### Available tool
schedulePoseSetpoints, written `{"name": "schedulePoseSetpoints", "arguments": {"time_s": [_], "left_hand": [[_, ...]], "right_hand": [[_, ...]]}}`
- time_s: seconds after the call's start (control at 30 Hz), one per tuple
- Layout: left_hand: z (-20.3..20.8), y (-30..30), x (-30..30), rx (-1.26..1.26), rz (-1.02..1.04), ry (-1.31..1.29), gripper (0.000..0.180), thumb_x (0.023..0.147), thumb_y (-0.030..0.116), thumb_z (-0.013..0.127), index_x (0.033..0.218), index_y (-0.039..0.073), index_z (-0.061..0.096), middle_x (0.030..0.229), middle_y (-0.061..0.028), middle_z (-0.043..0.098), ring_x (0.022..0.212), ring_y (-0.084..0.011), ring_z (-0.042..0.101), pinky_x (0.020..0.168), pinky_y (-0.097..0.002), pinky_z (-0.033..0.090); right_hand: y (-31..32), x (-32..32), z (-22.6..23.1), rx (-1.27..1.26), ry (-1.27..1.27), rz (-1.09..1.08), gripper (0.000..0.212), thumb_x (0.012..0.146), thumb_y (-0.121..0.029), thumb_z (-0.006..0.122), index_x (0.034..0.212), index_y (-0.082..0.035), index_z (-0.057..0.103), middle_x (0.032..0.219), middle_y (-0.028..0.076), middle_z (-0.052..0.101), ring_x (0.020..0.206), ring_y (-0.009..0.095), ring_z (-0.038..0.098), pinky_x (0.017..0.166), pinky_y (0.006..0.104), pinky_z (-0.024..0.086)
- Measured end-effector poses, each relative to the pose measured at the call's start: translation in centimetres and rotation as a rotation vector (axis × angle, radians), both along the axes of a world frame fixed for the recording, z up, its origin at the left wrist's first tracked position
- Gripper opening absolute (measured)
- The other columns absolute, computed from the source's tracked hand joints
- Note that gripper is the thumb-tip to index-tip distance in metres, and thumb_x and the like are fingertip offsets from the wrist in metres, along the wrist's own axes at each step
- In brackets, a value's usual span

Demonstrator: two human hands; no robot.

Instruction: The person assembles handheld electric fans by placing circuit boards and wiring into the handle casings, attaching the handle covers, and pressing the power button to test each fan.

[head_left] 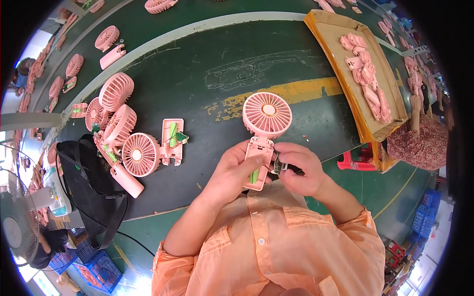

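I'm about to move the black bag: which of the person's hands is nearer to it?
Left. The left hand holds the pink fan handle, to the right of the black bag; the right hand is farther right, beyond the handle.

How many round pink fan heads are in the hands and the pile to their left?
5: a held head above the left hand; to its left, a back head, a leftmost head, a middle head and a front head. Others may be hidden.

The glossy green floor (385,182) reflects white light; a red plastic stool (355,166) stands near the dark-green tabletop (187,89).
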State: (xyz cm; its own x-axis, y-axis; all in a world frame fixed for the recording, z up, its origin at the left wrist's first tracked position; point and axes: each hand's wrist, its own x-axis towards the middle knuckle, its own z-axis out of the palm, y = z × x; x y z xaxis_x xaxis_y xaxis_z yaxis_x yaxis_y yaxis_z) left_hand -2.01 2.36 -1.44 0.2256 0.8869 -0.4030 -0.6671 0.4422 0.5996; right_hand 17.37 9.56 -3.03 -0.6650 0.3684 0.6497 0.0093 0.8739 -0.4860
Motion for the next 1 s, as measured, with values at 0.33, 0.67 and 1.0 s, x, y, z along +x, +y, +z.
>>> {"name": "schedulePoseSetpoints", "arguments": {"time_s": [0.33,0.67,1.0], "left_hand": [[-1.4,-1.1,1.8,0.037,0.027,0.029,0.027,0.102,0.006,0.041,0.127,0.000,0.047,0.115,-0.0121,0.062,0.097,-0.0173,0.066,0.088,-0.0333,0.057],[-1.5,-1.2,2.2,0.063,0.026,0.088,0.029,0.100,-0.001,0.034,0.127,-0.002,0.047,0.117,-0.0127,0.061,0.098,-0.0165,0.066,0.090,-0.0320,0.055],[-0.8,-1.2,2.4,0.043,0.030,0.066,0.027,0.101,0.003,0.040,0.125,-0.001,0.050,0.112,-0.0058,0.059,0.099,-0.0101,0.061,0.092,-0.0310,0.054]], "right_hand": [[0.7,-1.0,2.0,-0.207,-0.025,0.031,0.025,0.074,0.012,0.068,0.067,0.003,0.046,0.092,0.013,0.064,0.077,0.020,0.067,0.061,0.0285,0.057],[0.7,-0.4,3.7,-0.193,-0.144,0.044,0.031,0.069,0.010,0.074,0.062,0.002,0.044,0.089,0.011,0.065,0.082,0.026,0.065,0.060,0.0306,0.055],[-0.1,0.0,3.1,-0.288,-0.156,-0.088,0.023,0.069,0.016,0.067,0.064,0.003,0.048,0.088,0.011,0.063,0.076,0.022,0.062,0.056,0.0289,0.054]]}}
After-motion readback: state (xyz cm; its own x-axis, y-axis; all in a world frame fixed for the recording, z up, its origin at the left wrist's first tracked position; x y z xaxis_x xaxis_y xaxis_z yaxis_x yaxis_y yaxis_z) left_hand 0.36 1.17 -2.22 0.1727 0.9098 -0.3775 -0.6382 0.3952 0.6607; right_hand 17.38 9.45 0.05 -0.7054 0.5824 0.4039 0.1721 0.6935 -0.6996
